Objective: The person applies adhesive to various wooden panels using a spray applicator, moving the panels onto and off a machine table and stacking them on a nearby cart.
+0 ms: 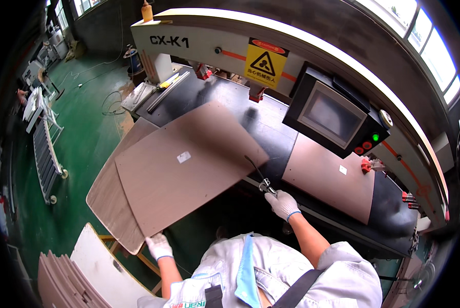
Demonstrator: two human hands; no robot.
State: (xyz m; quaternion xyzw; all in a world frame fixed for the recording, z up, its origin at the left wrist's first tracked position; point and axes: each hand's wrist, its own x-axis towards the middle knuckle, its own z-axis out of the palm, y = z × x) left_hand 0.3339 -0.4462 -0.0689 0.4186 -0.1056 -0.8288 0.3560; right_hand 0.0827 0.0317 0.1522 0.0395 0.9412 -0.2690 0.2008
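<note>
My left hand (159, 246), in a white knit glove, is closed on the near corner of a brown panel (189, 179) with a small white label. The panel lies tilted across, its far part over the black machine table (266, 131). Partly beneath it, at its left, is a wood-grain board (106, 190) with rounded corners. My right hand (283, 204), also gloved, is wrapped round a metal air blow gun (267, 186). Its thin bent nozzle points up, beside the panel's right corner.
A second brown panel (327, 179) lies on the table at right, under a dark control screen (332, 114) on the machine's beam (209, 41). At lower left are stacked brown panels (60, 282) and a white board (104, 262). A roller conveyor (45, 154) stands on the green floor.
</note>
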